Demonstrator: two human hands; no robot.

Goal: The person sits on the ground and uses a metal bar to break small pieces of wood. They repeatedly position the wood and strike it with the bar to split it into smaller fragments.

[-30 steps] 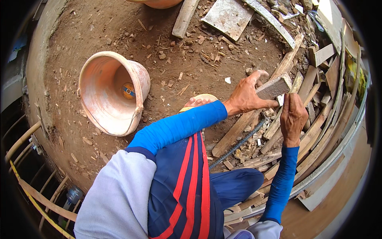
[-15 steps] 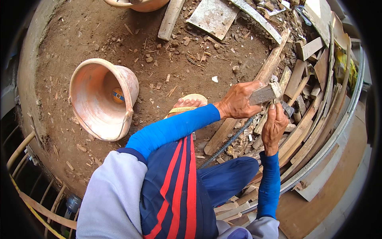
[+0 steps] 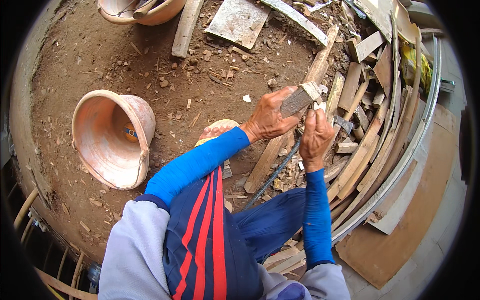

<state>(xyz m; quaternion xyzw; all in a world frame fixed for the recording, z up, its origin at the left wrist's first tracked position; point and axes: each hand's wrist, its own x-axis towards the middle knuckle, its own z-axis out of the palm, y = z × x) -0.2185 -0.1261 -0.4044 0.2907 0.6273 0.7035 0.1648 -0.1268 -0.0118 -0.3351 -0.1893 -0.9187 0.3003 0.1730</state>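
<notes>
My left hand is closed around a short grey wooden block with a split, pale end, held over a long plank. My right hand has its fingers pinched on a small pale piece at that end; whether it is loose or part of the block I cannot tell. A dark metal axe head lies just right of my right hand. A ribbed steel rod runs below among chips. My sandalled foot is left of my left hand.
A stained bucket lies tipped on the dirt at left; a basin sits at the top. A whitish slab and heaped scrap wood lie ahead and right. A curved metal edge bounds the pile; bars are at lower left.
Both hands and the block have shifted left in the picture, as have the surroundings. My right fingers have risen to the block's end, and the block is tilted differently.
</notes>
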